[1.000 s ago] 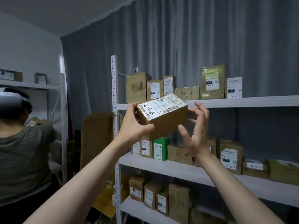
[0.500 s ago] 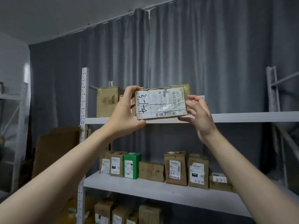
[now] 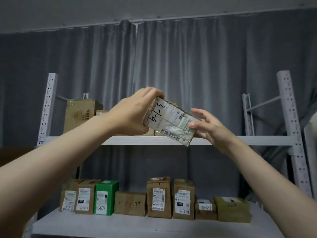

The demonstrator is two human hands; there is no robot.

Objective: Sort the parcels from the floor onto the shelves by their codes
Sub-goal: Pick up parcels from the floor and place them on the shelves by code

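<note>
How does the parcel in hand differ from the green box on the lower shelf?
The held parcel is brown, tilted, aloft; the green box stands upright on the lower shelf. The held parcel's face is wide; the green box's tall and narrow. Both bear handwritten codes.

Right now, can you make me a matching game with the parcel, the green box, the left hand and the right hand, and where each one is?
Things:
1. parcel
2. green box
3. left hand
4. right hand

Places:
A. stands on the lower shelf
B. grips the parcel's upper end
C. tilted in the air, in front of the upper shelf
D. thumb on the parcel's lower end

Pairs: 1-C, 2-A, 3-B, 4-D.
</note>
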